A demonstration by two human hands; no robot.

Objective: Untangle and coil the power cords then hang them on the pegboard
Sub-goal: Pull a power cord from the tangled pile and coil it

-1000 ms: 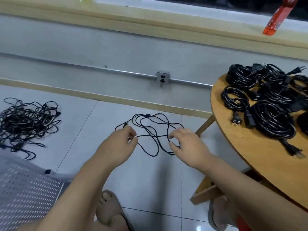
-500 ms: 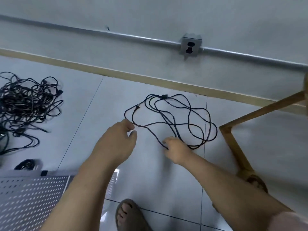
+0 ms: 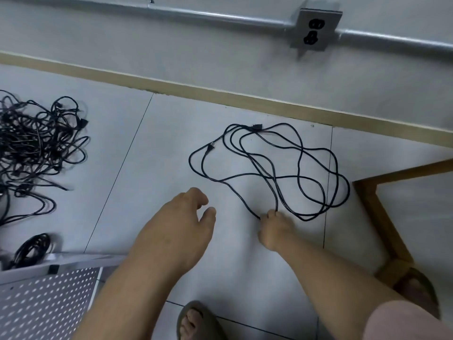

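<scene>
While the cord (image 3: 272,178) lies looped on the floor (image 3: 147,168) near the far wall (image 3: 196,57), the right grip (image 3: 275,229) pinches its near strands; the left grip (image 3: 176,229) hovers just left, apart and empty.

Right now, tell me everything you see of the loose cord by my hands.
The loose cord is thin, black, rubbery-looking, sprawled in overlapping loops on the floor tile near the baseboard. Two plug ends lie at its far side. The right hand pinches strands at its near edge; the left hand hovers beside it, not touching.
</scene>
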